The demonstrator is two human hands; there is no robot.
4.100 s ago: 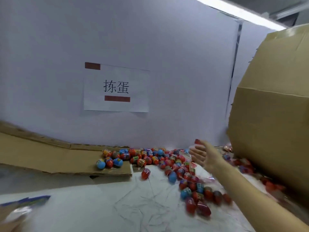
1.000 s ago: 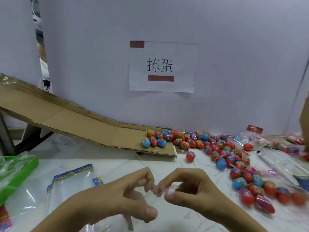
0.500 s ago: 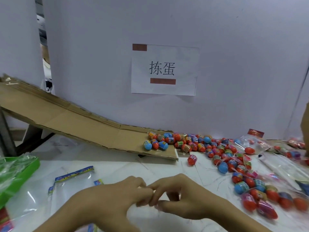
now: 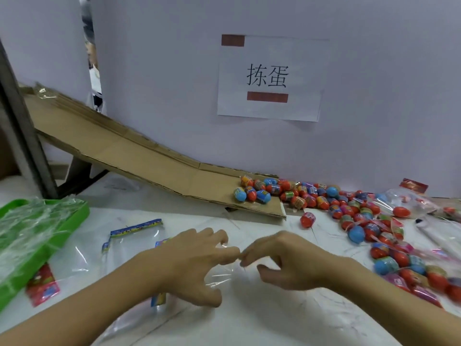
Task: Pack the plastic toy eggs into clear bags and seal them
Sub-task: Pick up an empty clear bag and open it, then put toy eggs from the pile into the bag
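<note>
Workstation backdrop
White partition wall bears a paper sign; grey post stands at the white tabletop's left edge.

Both forearms bare, no sleeves in frame. left hand and right hand: no gloves, rings, watch or bands visible. Nails short, unpainted as far as visible.
</note>
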